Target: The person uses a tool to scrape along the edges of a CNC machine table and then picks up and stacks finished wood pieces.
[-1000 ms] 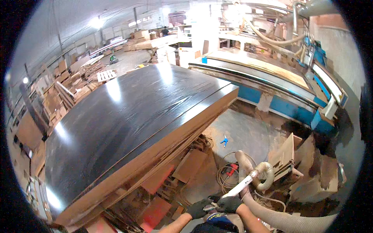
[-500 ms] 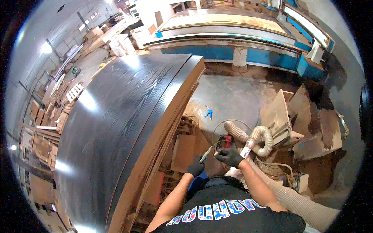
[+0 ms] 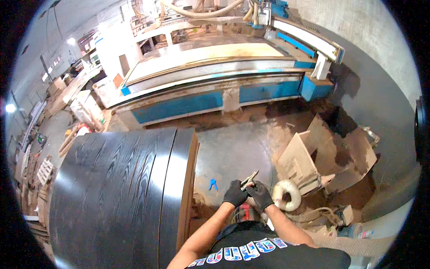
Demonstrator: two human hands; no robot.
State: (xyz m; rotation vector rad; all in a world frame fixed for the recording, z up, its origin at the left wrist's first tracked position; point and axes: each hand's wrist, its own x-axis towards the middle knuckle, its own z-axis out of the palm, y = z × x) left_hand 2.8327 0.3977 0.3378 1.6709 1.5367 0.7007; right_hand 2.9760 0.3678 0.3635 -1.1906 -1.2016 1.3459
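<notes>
My left hand (image 3: 235,194), in a black glove, is closed around a slim, metallic plier-like tool (image 3: 247,180) whose tip points up and away to the right. Close beside it my right hand (image 3: 260,196), also gloved in black, has its fingers pinched at a small pale piece by the tool. What that piece is I cannot make out. Both hands are held in front of my body, above the floor. A small blue clamp-like thing (image 3: 213,184) lies on the floor to their left.
A stack of dark wood-grain panels (image 3: 121,188) stands at the left. Across the back runs a long blue and white machine bed (image 3: 179,105). On the right are a ribbed hose (image 3: 291,196), an open cardboard box (image 3: 298,157) and tangled hoses (image 3: 313,216).
My view has tilted up and swung right, bringing more of the machine into sight. My hands have come closer together, and the tool now points away from me.
</notes>
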